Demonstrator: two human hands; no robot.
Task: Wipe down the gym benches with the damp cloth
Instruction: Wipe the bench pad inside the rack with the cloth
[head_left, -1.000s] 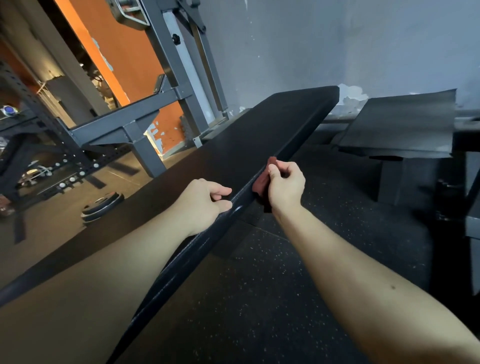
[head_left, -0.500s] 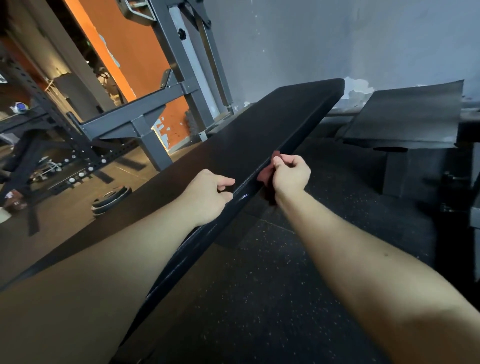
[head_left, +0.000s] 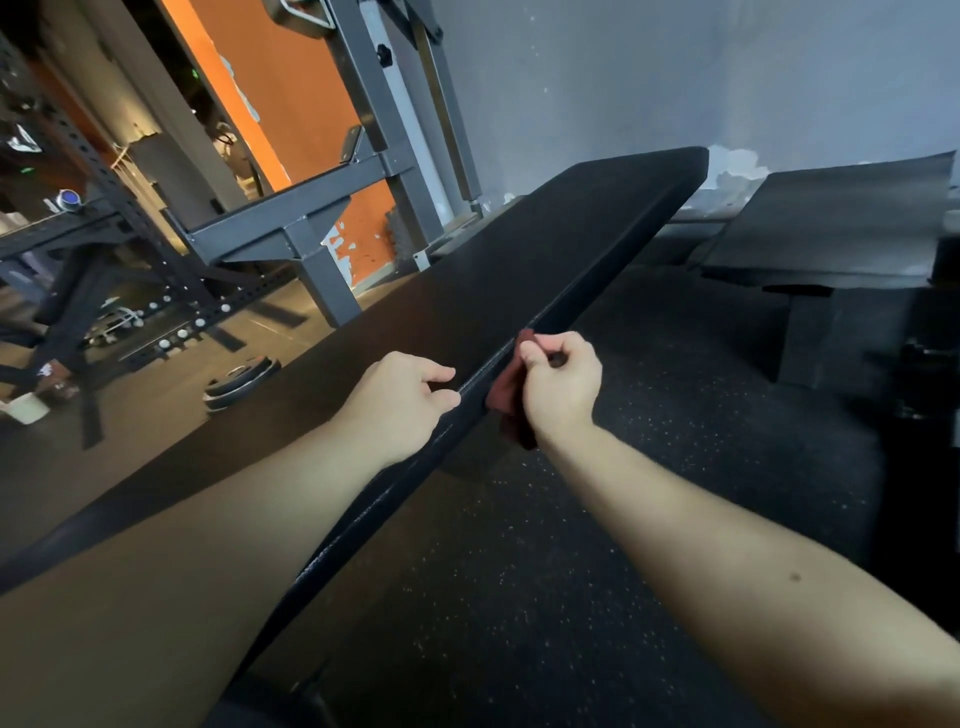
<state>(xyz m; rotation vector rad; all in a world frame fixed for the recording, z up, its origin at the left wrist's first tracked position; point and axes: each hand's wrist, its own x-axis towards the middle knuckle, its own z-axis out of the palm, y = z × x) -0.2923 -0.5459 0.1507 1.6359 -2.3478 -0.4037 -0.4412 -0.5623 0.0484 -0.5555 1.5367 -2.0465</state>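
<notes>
A long black padded gym bench runs from the lower left to the upper right of the head view. My right hand grips a dark red cloth and holds it against the bench's right side edge, near the middle of its length. My left hand rests on the top of the pad beside that same edge, fingers curled, with nothing visible in it. Most of the cloth is hidden behind my right hand and the pad's edge.
A grey steel rack stands left of the bench. Weight plates lie on the floor at left. A second dark bench or pad stands at the right against the grey wall. Black speckled rubber flooring lies under the bench.
My right hand has slid the cloth a little along the bench's side edge. My left hand stays on the pad close by. The camera view has shifted slightly.
</notes>
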